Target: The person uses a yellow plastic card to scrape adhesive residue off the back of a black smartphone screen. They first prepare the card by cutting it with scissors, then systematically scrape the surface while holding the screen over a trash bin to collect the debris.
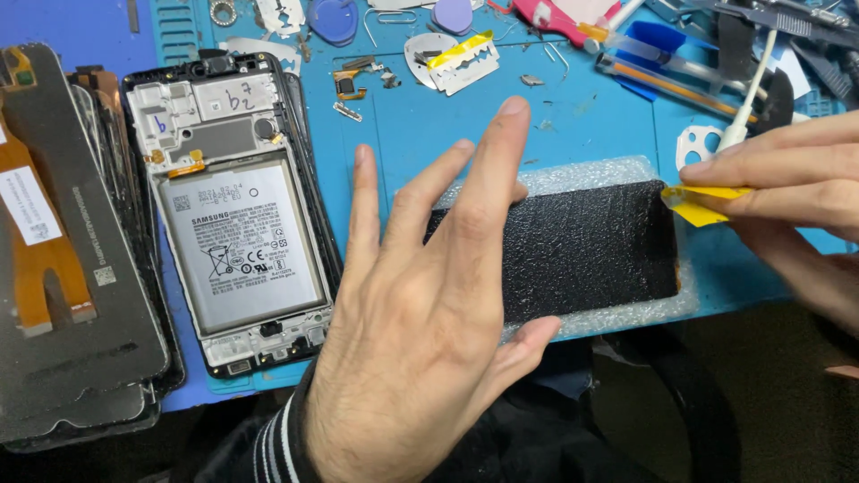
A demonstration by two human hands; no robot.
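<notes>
The left hand [420, 295] hovers flat, palm down and fingers spread, over the left end of a black rectangular panel [582, 246]; it grips nothing, and whether the fingertips touch the panel cannot be told. The panel lies lengthwise on a clear bubble-textured sheet [626, 315] at the near edge of the blue work mat [573, 125], right of the mat's middle. The right hand [787, 192] comes in from the right edge, thumb and fingers pinched shut on a yellow pull tab [702, 204] at the panel's right end; the two hands are well apart, one at each end of the panel.

At the mat's left side an opened phone frame [237, 215] lies face down, its white battery [242, 250] showing, its lower end close to the near edge; further left, partly off the mat, sits a stack of dark screen assemblies [80, 268] with an orange flex strip [36, 259]. Along the far edge lie blue plastic picks [333, 20], a razor blade with yellow tape [461, 61], a pink tool [550, 18] and a white cable [752, 89]; a dark striped sleeve cuff [273, 447] shows at the left wrist.
</notes>
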